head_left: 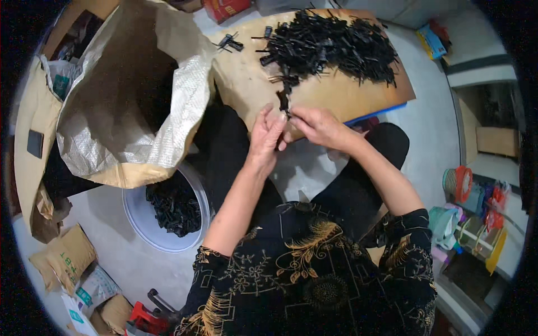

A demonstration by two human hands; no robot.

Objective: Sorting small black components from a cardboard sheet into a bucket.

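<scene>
Pinching a small black piece [283, 101] between them, the hands work close together over the near edge of the brown tabletop [347, 98], just short of the large pile. The left hand [265, 134] has its thumb and fingers closed around the lower part of the piece; the right hand [316, 126] meets it from the other side, fingertips closed at the same spot, though the exact grip is too small to make out. To handle it well, one hand should hold the piece steady while the other makes small, controlled movements; keeping the wrists low and both thumbs in sight should help, since a part this thin could slip or bend.

Beyond the fingertips, a heap of black pieces [330, 50] covers the far side of the tabletop, with a few loose pieces [235, 46] lying apart to its left. On the person's left, a big white sack [188, 106] gapes open; its inside is too dark to tell what it holds. Below its mouth, a round white tub [129, 210] on the floor [103, 215] contains more black pieces [176, 207], bunched in a dark mass.
</scene>
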